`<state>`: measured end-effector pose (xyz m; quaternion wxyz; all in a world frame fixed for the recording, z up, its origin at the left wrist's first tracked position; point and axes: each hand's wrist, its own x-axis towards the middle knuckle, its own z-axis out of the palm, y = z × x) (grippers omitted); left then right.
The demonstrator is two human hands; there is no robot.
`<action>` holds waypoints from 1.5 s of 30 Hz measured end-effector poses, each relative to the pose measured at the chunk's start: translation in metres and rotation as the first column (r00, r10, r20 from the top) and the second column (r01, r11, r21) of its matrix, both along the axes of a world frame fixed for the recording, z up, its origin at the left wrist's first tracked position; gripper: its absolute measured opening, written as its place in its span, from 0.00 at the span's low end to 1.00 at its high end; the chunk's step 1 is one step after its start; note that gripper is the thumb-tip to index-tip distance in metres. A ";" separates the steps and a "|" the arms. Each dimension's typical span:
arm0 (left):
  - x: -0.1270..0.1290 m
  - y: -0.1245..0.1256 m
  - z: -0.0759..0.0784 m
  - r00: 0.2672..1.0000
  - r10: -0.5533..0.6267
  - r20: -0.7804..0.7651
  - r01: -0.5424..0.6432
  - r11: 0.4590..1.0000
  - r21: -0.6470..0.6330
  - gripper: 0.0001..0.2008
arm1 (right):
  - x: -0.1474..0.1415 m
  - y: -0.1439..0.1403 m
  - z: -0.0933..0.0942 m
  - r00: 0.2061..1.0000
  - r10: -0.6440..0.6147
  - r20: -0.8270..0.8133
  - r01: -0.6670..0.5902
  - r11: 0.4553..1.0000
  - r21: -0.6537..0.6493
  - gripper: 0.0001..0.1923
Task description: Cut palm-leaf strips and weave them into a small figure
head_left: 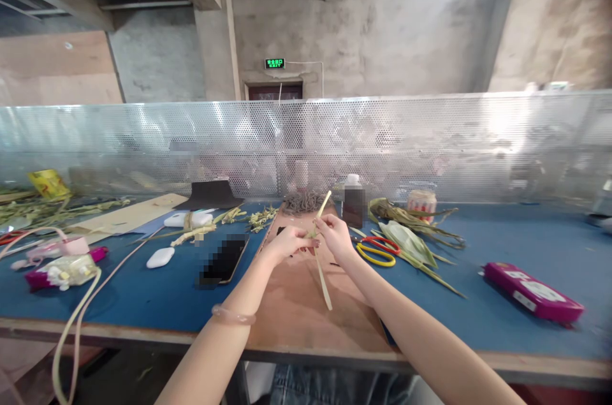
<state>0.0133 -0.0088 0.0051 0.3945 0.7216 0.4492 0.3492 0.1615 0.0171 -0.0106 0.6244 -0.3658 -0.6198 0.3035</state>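
Head view: left hand (291,242) and right hand (336,238) pinch a strip (323,280) above a board (306,325) on the blue table (179,300) — far, a perforated screen (329,134) and concrete wall (406,29).

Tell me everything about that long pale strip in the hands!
The strip looks flat, thin and pale yellow-green, perhaps dried leaf. The left hand and right hand pinch its middle, partly hiding it, over the brown board. One end points up and away; the other slants toward the person.
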 end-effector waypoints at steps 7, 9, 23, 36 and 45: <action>-0.001 -0.001 0.001 0.999 -0.034 -0.001 0.034 0.999 -0.037 0.17 | -0.002 0.002 -0.003 0.999 -0.050 0.004 0.050 0.999 0.018 0.14; -0.001 -0.001 0.002 0.999 -0.045 -0.005 0.044 0.998 -0.038 0.17 | -0.002 0.002 -0.003 0.998 -0.057 0.007 0.057 0.998 0.019 0.14; 0.001 -0.005 0.003 0.999 -0.028 -0.028 0.026 0.998 -0.052 0.17 | 0.001 0.003 0.000 1.000 0.013 -0.012 -0.013 1.000 0.011 0.14; 0.003 -0.005 0.004 1.000 0.002 0.031 -0.002 1.000 0.013 0.21 | 0.005 -0.002 0.002 0.934 -0.114 0.339 0.089 0.992 0.091 0.24; 0.002 0.000 -0.001 0.990 -0.106 0.092 0.103 0.994 0.041 0.19 | 0.007 -0.005 0.007 0.895 -0.271 0.355 0.202 0.955 0.220 0.25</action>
